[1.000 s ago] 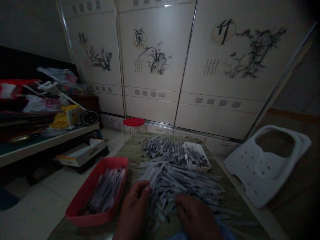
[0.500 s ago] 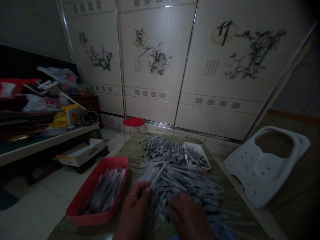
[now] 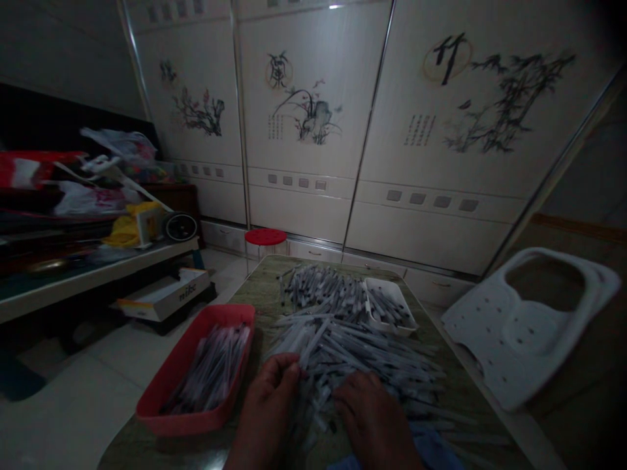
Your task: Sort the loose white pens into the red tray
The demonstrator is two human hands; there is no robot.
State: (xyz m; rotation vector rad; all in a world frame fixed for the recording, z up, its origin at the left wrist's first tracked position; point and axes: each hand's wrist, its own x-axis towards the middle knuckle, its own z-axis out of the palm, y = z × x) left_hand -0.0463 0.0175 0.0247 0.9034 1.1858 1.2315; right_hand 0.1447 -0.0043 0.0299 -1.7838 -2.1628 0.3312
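Observation:
A big heap of thin grey-white pen-like sticks (image 3: 343,339) covers the green table (image 3: 255,287). My left hand (image 3: 267,408) is at the heap's near left edge, fingers curled round a few sticks that point up and away. My right hand (image 3: 372,418) lies palm down on the near part of the heap, fingers bent into the sticks. A red tray (image 3: 169,385) holding more sticks sits at the left of the table. A small white tray (image 3: 392,307) with sticks lies at the far right of the heap.
A white plastic moulded seat part (image 3: 529,326) leans at the right of the table. A red stool (image 3: 266,237) stands beyond the table before painted wardrobe doors. A cluttered low shelf (image 3: 98,261) and a flat box (image 3: 164,297) are at the left, over tiled floor.
My right hand has slid left across the heap toward my left hand. The view has shifted slightly. The left hand stays put on its sticks.

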